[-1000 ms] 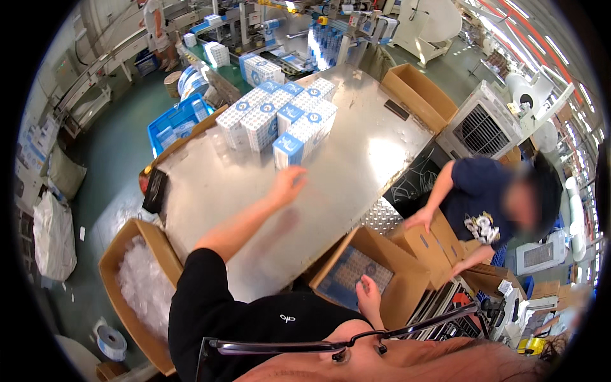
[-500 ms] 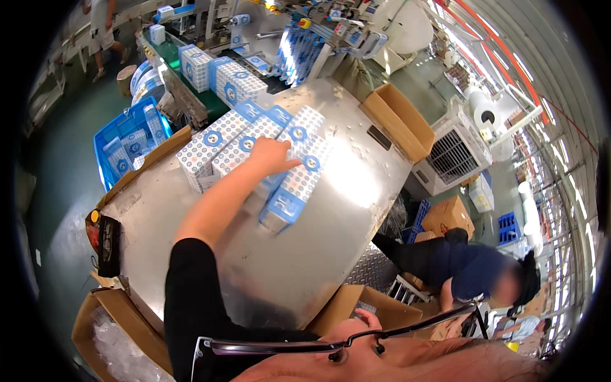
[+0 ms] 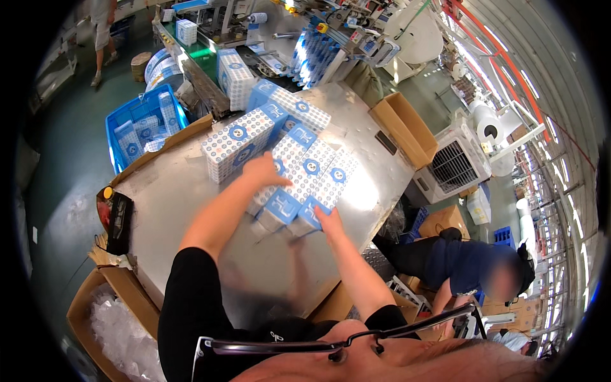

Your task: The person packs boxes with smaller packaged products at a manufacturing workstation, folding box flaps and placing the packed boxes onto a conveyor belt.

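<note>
Three long blue-and-white wrapped packs (image 3: pixel 310 167) lie side by side on the metal table in front of me. My left hand (image 3: pixel 264 172) grips the leftmost of them, its thumb lying over the top and its other fingers partly hidden. My right hand (image 3: pixel 330 221) holds the blue near end of the rightmost pack, thumb on top. To the left of my left hand stands another long pack (image 3: pixel 238 137), apart from the group. Beyond it, one more pack (image 3: pixel 299 108) lies crosswise at the table's far edge.
A conveyor (image 3: pixel 205 63) feeds in from the far left with more packs. A blue crate (image 3: pixel 114 143) of packs stands left, and an open carton (image 3: pixel 402 130) sits at the far right corner. A carton of clear plastic (image 3: pixel 124 331) is near left. A co-worker (image 3: pixel 461 264) bends at right.
My right hand has come in from below and taken hold of a pack's near end. A third pack has joined the group, and another has arrived at the table's far edge.
</note>
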The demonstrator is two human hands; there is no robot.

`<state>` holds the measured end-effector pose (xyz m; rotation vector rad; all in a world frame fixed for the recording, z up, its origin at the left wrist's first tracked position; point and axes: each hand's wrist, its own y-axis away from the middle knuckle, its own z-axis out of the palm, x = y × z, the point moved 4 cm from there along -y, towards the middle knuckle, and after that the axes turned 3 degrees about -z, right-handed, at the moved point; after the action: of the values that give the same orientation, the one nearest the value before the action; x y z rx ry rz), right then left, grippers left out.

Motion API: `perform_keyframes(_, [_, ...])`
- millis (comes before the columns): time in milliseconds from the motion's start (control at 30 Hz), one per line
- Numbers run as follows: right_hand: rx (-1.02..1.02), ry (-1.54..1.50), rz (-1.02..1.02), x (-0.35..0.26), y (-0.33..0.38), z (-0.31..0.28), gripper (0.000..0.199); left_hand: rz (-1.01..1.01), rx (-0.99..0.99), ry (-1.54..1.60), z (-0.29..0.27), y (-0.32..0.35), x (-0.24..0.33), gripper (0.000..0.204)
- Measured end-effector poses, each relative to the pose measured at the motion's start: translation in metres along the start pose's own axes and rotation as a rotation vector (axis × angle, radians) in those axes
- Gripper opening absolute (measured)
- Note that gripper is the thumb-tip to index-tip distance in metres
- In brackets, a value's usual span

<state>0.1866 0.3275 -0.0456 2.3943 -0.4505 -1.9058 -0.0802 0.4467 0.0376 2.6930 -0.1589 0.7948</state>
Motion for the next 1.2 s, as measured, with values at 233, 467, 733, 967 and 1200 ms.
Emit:
perform_keyframes(233, [-0.543,0.05,0.467,-0.003,0.181,-0.01,0.062,-0.15,-0.174,0.482,0.055,0.186,-0.118,0.091])
perform_keyframes(467, [-0.691,-0.26,0.688,0.046,0.203,0.01,0.063,-0.352,-0.502,0.975,0.092,0.272,-0.14,0.073])
perform_keyframes(733, [-0.656,-0.412,-0.032,-0.038,0.245,-0.069,0.067,0.363,-0.086,1.12,0.063,0.356,-0.022,0.075])
perform_keyframes(967, [-0.408,0.31,-0.645,-0.149,0.351,-0.275,0.072,0.562,-0.19,0.696,0.13,0.42,0.144,0.061])
perform_keyframes(1200, [-0.662,0.49,-0.204,-0.053,0.393,-0.406,0.101,0.149,-0.832,0.666,0.249,0.474,0.171,0.046])
